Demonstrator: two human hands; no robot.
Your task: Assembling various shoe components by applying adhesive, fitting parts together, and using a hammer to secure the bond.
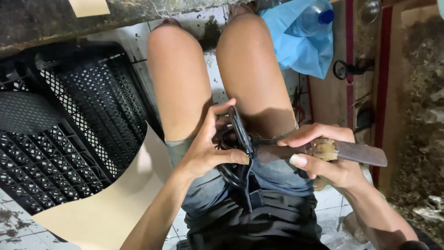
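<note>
I sit with bare knees over a tiled floor. My left hand [210,148] grips a flat black strap-like piece [240,127] with black cords looping under it, held on my lap. My right hand [323,155] is closed around the middle of a long rusty brown blade [363,153], whose other end points toward the black piece and touches it near my left thumb. A lump of pale, dirty material [325,148] sticks to the blade by my right fingers.
A black perforated plastic crate [69,125] lies at the left, with a tan cardboard sheet [111,208] leaning over its near corner. At the upper right a clear bottle with a blue cap [317,18] rests on a blue plastic bag [300,46]. Wooden boards [393,92] stand at the right.
</note>
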